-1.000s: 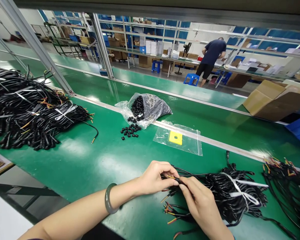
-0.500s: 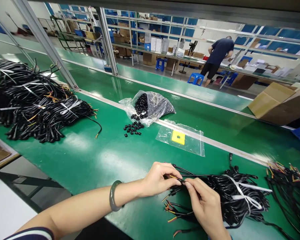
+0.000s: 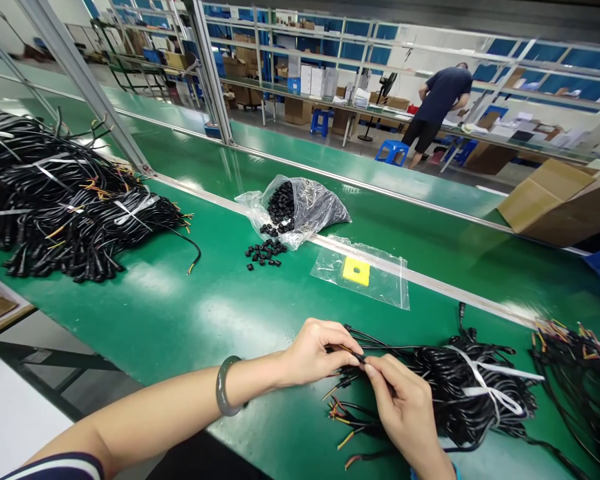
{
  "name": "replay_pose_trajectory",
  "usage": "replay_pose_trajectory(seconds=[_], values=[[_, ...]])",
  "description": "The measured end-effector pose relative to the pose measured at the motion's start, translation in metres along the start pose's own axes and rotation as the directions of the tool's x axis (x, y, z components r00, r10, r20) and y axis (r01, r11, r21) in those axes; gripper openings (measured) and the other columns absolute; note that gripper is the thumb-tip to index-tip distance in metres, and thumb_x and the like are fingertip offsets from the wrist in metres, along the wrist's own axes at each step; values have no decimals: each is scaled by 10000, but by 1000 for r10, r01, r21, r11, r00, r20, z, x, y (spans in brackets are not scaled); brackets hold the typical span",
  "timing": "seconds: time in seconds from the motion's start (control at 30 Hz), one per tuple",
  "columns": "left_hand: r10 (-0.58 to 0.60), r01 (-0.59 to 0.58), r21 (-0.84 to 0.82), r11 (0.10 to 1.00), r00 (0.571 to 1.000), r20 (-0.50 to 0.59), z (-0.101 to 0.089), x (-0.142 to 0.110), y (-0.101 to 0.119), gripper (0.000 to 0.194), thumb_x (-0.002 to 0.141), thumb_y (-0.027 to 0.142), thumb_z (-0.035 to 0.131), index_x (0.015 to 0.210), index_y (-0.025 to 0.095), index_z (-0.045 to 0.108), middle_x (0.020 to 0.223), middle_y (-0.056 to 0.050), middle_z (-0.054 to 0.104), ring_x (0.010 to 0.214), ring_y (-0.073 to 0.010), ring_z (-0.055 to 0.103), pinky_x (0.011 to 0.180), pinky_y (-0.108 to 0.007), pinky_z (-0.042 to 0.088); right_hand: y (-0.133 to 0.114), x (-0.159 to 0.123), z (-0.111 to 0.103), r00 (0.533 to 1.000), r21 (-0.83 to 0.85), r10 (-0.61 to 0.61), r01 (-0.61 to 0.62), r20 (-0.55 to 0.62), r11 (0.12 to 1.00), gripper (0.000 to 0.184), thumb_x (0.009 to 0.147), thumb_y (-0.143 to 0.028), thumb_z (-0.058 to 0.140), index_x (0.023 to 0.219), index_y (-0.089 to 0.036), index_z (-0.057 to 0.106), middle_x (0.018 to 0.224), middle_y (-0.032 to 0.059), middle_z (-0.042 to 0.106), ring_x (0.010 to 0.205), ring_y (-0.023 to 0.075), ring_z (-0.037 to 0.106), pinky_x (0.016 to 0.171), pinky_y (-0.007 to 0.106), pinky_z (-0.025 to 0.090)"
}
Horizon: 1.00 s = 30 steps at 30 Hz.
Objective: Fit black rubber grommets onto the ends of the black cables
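Note:
My left hand and my right hand meet over the near edge of the green bench. Both pinch the end of one thin black cable with coloured wire tips. That cable runs from a bundle of black cables tied with white strips, lying just right of my hands. Loose ends with orange and red tips lie under my right hand. A grey bangle circles my left wrist.
A large pile of tied black cables fills the left. A clear bag of small black parts with several spilled sits mid-bench, beside a flat bag holding a yellow square. More cables lie far right. A person stands at a distant bench.
My hands have stayed on the same cable end, the fingers shifting slightly closer together. The view has tilted a little; nothing on the bench has moved.

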<state>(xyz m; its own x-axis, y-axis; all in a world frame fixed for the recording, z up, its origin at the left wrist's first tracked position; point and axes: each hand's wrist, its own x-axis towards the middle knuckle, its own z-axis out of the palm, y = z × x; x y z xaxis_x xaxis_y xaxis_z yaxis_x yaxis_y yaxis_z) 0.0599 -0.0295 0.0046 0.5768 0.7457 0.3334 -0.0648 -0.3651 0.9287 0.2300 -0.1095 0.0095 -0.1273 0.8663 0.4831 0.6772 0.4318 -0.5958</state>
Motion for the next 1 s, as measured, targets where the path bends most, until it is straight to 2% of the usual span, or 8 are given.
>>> replay_pose_trajectory(seconds=[0.13, 0.33, 0.5, 0.77, 0.83, 0.93, 1.0], values=[[31, -31, 25, 999, 999, 21, 0, 1, -2, 122, 804, 219, 678, 851, 132, 750, 793, -69, 708, 707, -138, 629, 683, -210, 493, 1, 0, 1, 1000, 1, 9, -9, 29, 1000, 172, 933, -155, 474, 909, -138, 644, 717, 28, 565, 618, 86, 545, 573, 176, 429], [7, -10, 53, 999, 999, 50, 0, -1, -3, 103, 793, 218, 687, 838, 152, 750, 790, -50, 712, 704, -137, 634, 711, -216, 485, 3, -2, 1, 999, -9, 6, -6, 40, 1000, 166, 932, -154, 474, 909, -146, 638, 731, 22, 572, 624, 84, 547, 583, 179, 423], [14, -18, 70, 997, 998, 56, 3, -1, -3, 113, 780, 226, 709, 826, 133, 753, 773, -62, 707, 676, -133, 632, 664, -203, 476, 4, -3, 1, 998, -13, 14, -13, 66, 1000, 161, 934, -149, 472, 924, -155, 632, 725, 7, 561, 624, 78, 537, 584, 184, 403], [-109, 107, 69, 992, 993, 38, 6, 0, -1, 114, 709, 216, 765, 798, 146, 749, 685, -27, 677, 631, -106, 603, 606, -167, 457, 1, -1, 2, 999, -36, -27, 27, 18, 999, 135, 935, -132, 483, 924, -164, 614, 718, -11, 543, 620, 55, 518, 586, 168, 393], [-160, 160, -5, 987, 985, 61, 5, 1, -1, 186, 702, 243, 774, 851, 136, 740, 704, -27, 673, 648, -106, 605, 609, -162, 467, 0, 0, 1, 1000, -31, -20, 20, 7, 999, 133, 938, -129, 481, 945, -168, 609, 745, -9, 553, 647, 50, 528, 600, 157, 401], [-168, 181, -115, 977, 979, 113, -6, 7, -4, 471, 629, 316, 831, 1039, 134, 686, 814, -37, 667, 679, -113, 599, 582, -169, 485, -2, 2, -1, 1000, -53, -12, 11, -17, 999, 126, 940, -129, 487, 965, -172, 604, 788, -5, 571, 695, 50, 548, 639, 150, 416], [-135, 136, -18, 991, 989, 65, -25, 16, -7, 571, 581, 358, 857, 1073, 145, 661, 841, -30, 640, 672, -110, 568, 545, -171, 466, -2, 3, -1, 998, -83, -31, 27, -47, 996, 112, 937, -135, 499, 964, -172, 602, 811, -2, 585, 731, 55, 564, 678, 151, 426]])
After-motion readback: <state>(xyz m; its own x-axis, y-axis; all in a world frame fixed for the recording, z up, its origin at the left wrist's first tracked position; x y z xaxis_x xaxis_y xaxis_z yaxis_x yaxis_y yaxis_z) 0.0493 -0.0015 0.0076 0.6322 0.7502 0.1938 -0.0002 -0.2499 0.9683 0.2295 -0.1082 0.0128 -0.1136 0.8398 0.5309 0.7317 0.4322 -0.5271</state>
